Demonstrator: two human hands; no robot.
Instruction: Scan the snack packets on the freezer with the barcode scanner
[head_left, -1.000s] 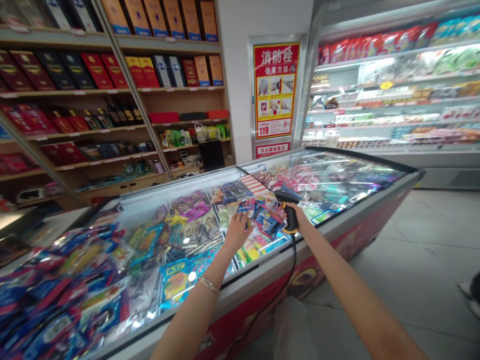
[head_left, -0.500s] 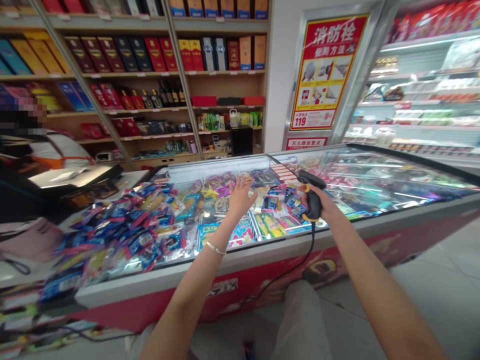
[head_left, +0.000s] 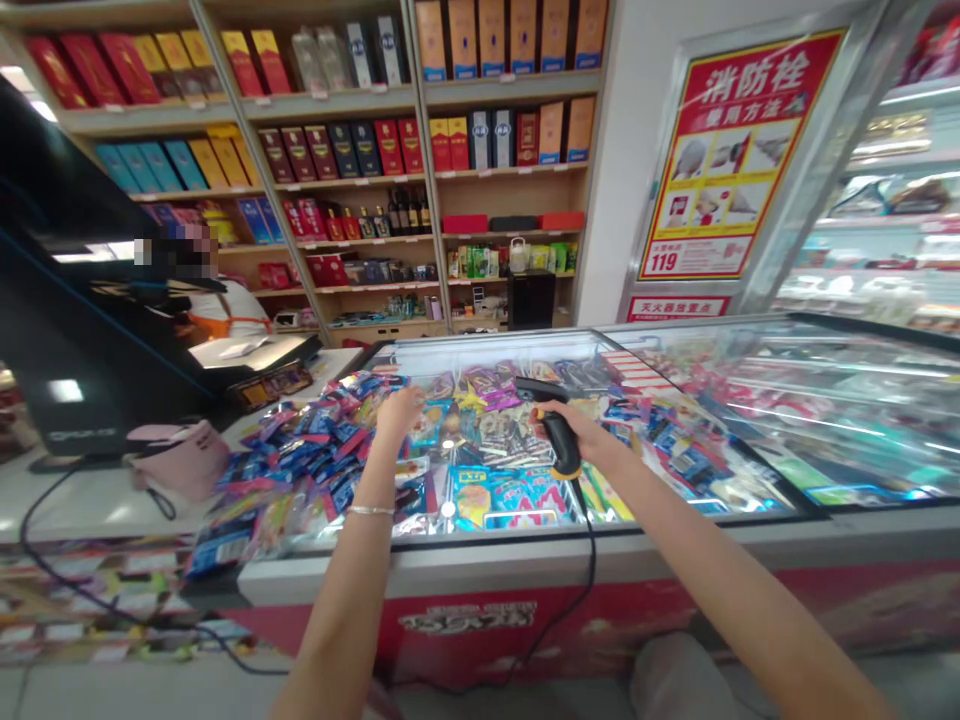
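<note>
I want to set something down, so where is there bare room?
The freezer glass between the packet heap and the scattered packets looks free; so does the right glass beyond those. Crowded: leftward, where the heap nears the pink bag.

A heap of packets [head_left: 322,440] lies on the left end of the freezer [head_left: 465,573], more packets [head_left: 686,455] farther right; between the two is the scanner [head_left: 562,450] in the right hand [head_left: 585,432]. Left of the heap, a bag [head_left: 193,460] sits on the counter [head_left: 97,512]. Shelves [head_left: 465,93] stand far behind, a poster [head_left: 739,180] to their right.
</note>
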